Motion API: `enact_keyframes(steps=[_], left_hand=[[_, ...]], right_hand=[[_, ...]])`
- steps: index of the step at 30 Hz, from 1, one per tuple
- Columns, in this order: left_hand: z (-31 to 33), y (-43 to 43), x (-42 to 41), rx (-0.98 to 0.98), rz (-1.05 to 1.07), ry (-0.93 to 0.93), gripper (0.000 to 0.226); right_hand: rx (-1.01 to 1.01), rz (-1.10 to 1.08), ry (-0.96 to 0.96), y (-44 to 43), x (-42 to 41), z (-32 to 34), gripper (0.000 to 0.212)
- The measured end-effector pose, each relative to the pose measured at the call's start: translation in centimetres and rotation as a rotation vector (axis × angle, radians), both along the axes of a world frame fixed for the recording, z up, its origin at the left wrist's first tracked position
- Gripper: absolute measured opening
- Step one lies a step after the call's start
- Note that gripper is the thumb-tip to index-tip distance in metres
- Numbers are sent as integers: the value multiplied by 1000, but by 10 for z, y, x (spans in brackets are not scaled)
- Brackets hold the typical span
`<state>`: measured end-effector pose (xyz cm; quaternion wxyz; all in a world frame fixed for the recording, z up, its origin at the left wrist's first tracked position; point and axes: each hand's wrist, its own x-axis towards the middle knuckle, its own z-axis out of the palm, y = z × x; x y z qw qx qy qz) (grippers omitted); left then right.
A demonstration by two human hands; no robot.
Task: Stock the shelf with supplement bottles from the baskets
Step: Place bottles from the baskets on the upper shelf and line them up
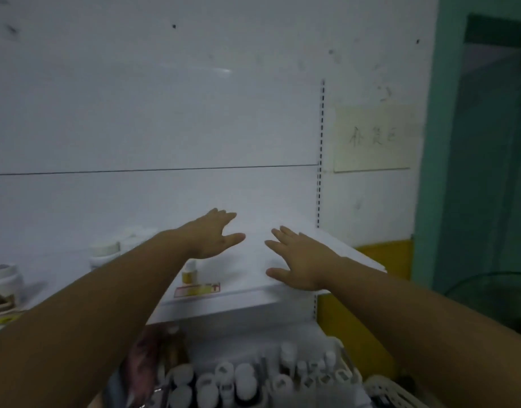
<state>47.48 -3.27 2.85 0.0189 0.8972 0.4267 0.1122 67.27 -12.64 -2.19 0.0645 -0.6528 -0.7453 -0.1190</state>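
Both bare arms reach forward over the flat white metal shelf (253, 260), which serves as the landmark here. The left hand (213, 235) hovers above the shelf's middle, palm down, fingers extended and loosely spread with the thumb held out to the side, gripping nothing. The right hand (297, 262) sits just right of it, over the shelf's front right part, also palm down with fingers splayed and empty; whether its palm touches the surface is hard to tell in this soft, blurred view.

On the shelf, just below the left wrist, stands a small yellow-labelled bottle with a white cap (190, 272), upright near the front edge. A red and yellow price tag (197, 289) is fixed to the shelf's front lip right below it. Farther left on the shelf sit pale white-lidded jars (106, 251) and, at the far left end, a larger white tub (4, 285).

Below the shelf's front edge, a white plastic basket (346, 363) holds many upright white-capped supplement bottles (244, 378), packed close together.
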Motion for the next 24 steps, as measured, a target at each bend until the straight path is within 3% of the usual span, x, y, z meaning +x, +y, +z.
enact_keyframes(steps=[5, 8, 11, 19, 24], left_hand=[[-29, -47, 42, -16, -62, -57, 65], [-68, -74, 59, -216, -139, 14, 56], [-114, -88, 67, -333, -152, 131, 60], [-196, -57, 75, -450, -36, 200, 55], [-241, -16, 85, -452, -78, 167, 43]], right_hand=[[-14, 40, 113, -57, 29, -28, 62], [-59, 57, 128, -84, 45, -54, 57], [-134, 41, 96, -97, 63, -84, 54], [-238, -48, 226, -81, 90, -161, 45], [-330, -75, 250, -44, 94, -210, 45]])
